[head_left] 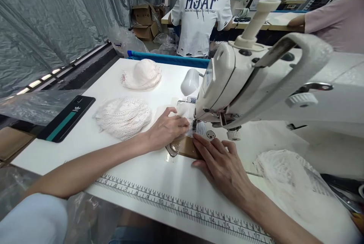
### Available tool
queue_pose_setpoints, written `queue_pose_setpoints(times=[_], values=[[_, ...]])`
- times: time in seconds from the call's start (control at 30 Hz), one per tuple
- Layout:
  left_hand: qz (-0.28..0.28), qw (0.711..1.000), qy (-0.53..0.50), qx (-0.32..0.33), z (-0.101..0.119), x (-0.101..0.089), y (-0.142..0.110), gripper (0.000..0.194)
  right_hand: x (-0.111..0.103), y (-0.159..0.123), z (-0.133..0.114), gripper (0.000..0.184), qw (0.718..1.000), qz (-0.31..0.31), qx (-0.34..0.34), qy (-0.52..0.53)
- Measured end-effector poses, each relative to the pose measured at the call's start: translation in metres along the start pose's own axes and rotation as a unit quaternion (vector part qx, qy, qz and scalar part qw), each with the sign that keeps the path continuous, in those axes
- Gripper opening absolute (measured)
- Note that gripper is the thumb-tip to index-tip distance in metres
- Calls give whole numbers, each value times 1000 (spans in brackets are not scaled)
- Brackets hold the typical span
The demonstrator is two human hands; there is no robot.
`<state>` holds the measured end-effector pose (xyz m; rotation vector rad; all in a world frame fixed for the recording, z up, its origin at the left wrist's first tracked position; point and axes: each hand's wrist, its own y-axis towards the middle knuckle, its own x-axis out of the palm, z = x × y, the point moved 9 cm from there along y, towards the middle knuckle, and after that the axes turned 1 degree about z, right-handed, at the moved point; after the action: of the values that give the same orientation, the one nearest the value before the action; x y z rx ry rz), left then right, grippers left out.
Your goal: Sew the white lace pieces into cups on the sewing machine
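Note:
A white sewing machine (256, 81) stands on the white table (159, 175). My left hand (166, 128) rests left of the needle with fingers stretched flat, pressing a small white lace piece (184, 113) toward the needle. My right hand (222, 164) lies flat in front of the needle, fingertips pressing on a brown pad (184, 147) under the presser foot. Both hands touch the work and hold it down rather than grip it.
A heap of white lace pieces (123, 117) and a pale padded cup (142, 74) lie at left; more lace (284, 172) at right. A dark phone (66, 118) sits on the table's left edge. A ruler strip (182, 208) runs along the front. Another person in a white shirt (200, 20) works behind.

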<state>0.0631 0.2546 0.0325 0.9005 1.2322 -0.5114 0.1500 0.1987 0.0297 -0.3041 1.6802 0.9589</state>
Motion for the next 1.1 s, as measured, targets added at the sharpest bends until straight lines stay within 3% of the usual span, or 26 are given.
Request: queue_pose_setpoints(times=[0.23, 0.43, 0.5, 0.57, 0.67, 0.77, 0.87, 1.03, 1.1], values=[[-42, 998, -19, -31, -3, 1, 2, 21, 4, 1, 2, 35, 1000, -7, -4, 10], [-6, 998, 3, -67, -15, -40, -32, 29, -13, 10, -13, 29, 1000, -2, -26, 3], [-35, 996, 17, -84, -16, -45, -48, 27, -18, 20, -26, 26, 999, -4, -41, 17], [-84, 991, 27, -101, -8, -43, -64, 24, -15, 32, -41, 27, 998, -13, -55, 35], [-120, 988, 3, -100, 18, -44, -83, 29, -2, 42, -61, 43, 995, -32, -75, 52], [-84, 993, -11, -87, 37, -55, -98, 25, 9, 36, -73, 55, 991, -58, -92, 73], [-40, 997, -14, -64, 46, -62, -112, 23, 5, 15, -80, 59, 989, -81, -91, 86], [-79, 997, -11, -6, 75, -49, -135, 49, -6, -19, -111, 73, 990, -89, -87, 59], [-98, 995, 16, -11, 85, -42, -145, 64, 0, -27, -126, 62, 992, -83, -84, 39]])
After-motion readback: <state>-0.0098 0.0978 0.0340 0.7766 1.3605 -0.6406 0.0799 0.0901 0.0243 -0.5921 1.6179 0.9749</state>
